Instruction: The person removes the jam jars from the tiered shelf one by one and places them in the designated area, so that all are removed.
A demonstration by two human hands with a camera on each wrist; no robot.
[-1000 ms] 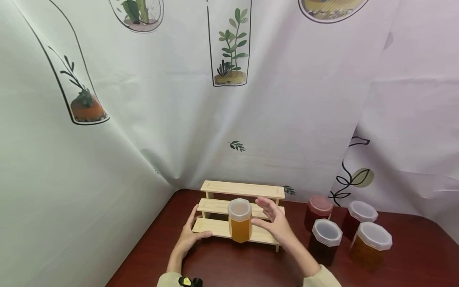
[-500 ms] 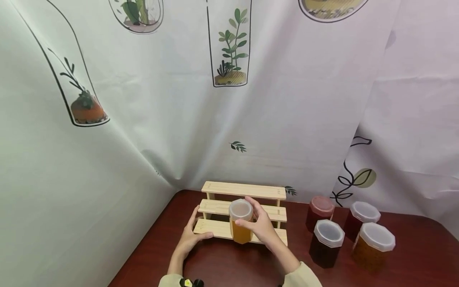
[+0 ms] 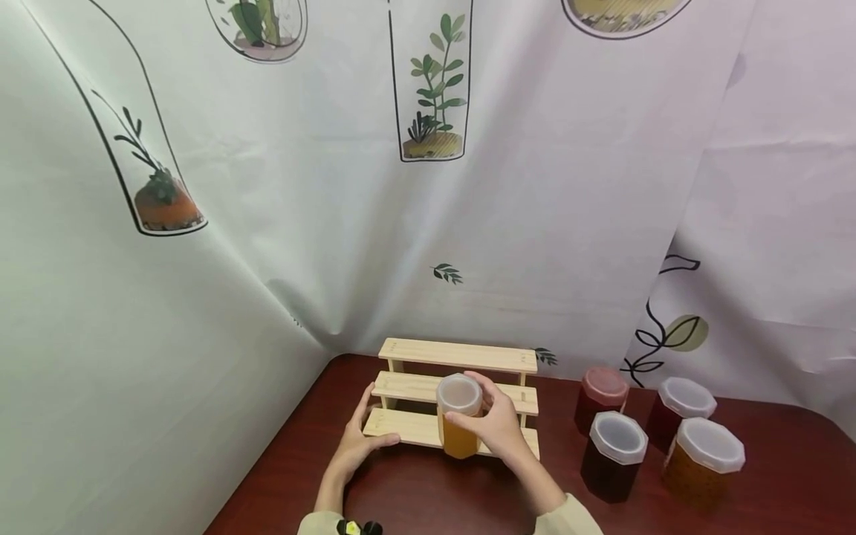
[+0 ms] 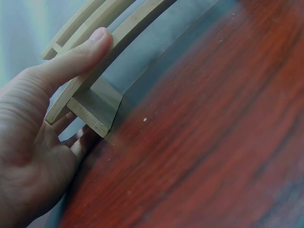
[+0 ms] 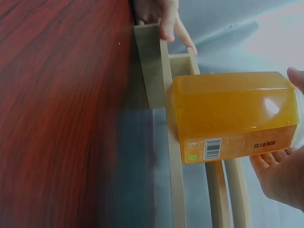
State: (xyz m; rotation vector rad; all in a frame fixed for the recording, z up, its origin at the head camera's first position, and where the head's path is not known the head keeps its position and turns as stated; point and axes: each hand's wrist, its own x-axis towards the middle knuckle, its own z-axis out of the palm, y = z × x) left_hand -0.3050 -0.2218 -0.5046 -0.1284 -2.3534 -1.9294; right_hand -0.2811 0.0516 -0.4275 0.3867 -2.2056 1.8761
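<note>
A three-step wooden rack (image 3: pixel 428 431) stands on the table. On its lowest step is an octagonal jar of amber contents (image 3: pixel 460 440) with a whitish lid, upright near the middle. My right hand (image 3: pixel 498 427) holds this jar round its upper part from the right, thumb in front. A label with a barcode shows on the jar (image 5: pixel 232 114) in the right wrist view. My left hand (image 3: pixel 351 449) grips the rack's left end. In the left wrist view, the thumb (image 4: pixel 97 45) lies on the front step's edge, while the other fingers go behind the end and are partly hidden.
Several more lidded jars stand right of the rack: a red-lidded jar (image 3: pixel 602 390), a dark jar (image 3: pixel 611 461), a dark red jar (image 3: pixel 678 405) and an amber-brown jar (image 3: pixel 702 461). A patterned cloth (image 3: pixel 535 223) hangs behind the dark red table (image 3: pixel 428 498).
My right hand has come in from the right and taken hold of the amber jar, which has since shifted slightly right along the step. My left hand stays on the rack.
</note>
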